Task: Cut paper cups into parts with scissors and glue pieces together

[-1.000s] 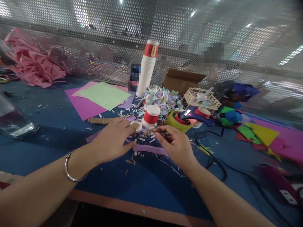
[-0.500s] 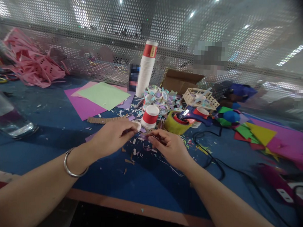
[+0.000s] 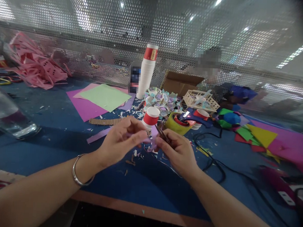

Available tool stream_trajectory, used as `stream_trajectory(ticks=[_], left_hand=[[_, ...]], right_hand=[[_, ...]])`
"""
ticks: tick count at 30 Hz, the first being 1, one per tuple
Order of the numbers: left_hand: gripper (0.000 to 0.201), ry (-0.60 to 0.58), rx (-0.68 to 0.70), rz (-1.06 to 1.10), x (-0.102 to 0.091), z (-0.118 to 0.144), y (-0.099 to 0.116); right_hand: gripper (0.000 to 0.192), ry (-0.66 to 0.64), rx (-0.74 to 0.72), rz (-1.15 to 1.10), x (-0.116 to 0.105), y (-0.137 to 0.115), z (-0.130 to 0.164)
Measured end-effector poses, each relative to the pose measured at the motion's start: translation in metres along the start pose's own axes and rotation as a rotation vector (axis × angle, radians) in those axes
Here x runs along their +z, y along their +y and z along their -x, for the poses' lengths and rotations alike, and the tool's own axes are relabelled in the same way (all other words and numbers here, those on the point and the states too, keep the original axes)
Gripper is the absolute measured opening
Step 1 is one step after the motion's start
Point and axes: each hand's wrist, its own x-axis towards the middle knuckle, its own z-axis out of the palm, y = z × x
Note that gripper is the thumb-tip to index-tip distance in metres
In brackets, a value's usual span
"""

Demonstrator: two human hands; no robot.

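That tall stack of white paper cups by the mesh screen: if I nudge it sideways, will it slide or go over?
The tall stack of white paper cups looks likelier to tip than slide: it is tall on a narrow base and already leans slightly. Being paper, it is probably light, so a small push may suffice. If it falls, it may roll into the scraps on the blue tabletop.
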Motion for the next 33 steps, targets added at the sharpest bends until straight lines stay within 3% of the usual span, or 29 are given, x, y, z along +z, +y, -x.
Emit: stream_trajectory(ticks=[2, 4, 6, 13, 19, 25, 33], left_hand=[[0.043, -0.011, -0.277, 0.122, -0.003, -0.005, -0.007], [0.054, -0.167, -0.55, 0.198, -0.005, -0.009, -0.013], [0.05, -0.231, -0.645, 0.277, -0.004, -0.011, -0.015], [0.022, -0.188, -0.417, 0.256, 0.004, -0.008, -0.01], [0.021, 0.075, -0.214, 0.12, -0.004, -0.012, -0.011], [0.023, 0.256, -0.162, 0.032, -0.01, -0.013, -0.01], [0.024, 0.355, -0.126, 0.04, -0.011, -0.014, -0.012]], right_hand=[[0.02, 0.015, -0.06, 0.026, 0.001, -0.002, 0.003], [0.015, -0.011, -0.093, 0.046, 0.002, -0.003, 0.005], [0.012, -0.056, -0.099, 0.051, 0.004, -0.003, 0.005], [0.002, -0.145, -0.033, 0.047, 0.006, 0.0, 0.005], [0.023, -0.058, 0.109, 0.012, 0.008, 0.004, 0.003], [0.032, -0.051, 0.152, 0.024, 0.008, 0.001, 0.001], [0.033, -0.102, 0.154, 0.093, 0.01, 0.0, 0.004]])
